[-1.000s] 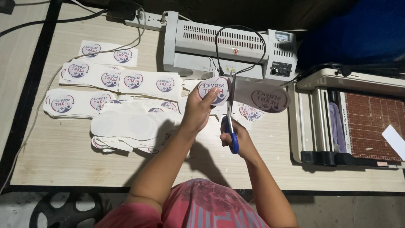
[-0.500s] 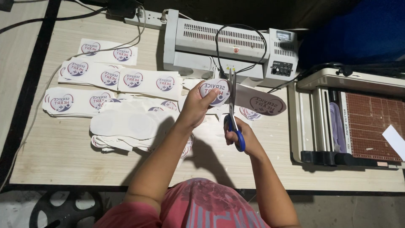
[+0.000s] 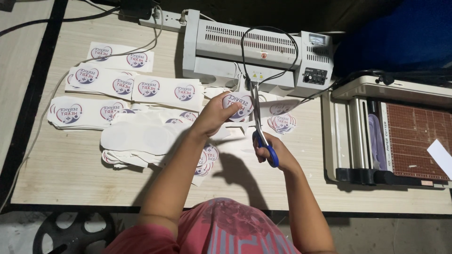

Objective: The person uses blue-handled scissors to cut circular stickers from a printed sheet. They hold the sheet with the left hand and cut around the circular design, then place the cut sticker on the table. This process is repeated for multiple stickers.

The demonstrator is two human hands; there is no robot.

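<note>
Head view. Since a second ago the round printed sticker has turned slightly in the left hand; the scissors sit further into the sheet, so the cut around its edge appears to be advancing. Left hand pinches the sticker sheet; right hand is closed through the blue scissor handles. Sticker sits at 12 o'clock of the hands, just before the laminator. Paper cutter crowds 3 o'clock; sticker strips fill 10 o'clock. Bare tabletop lies toward 7 o'clock, near edge close.
</note>
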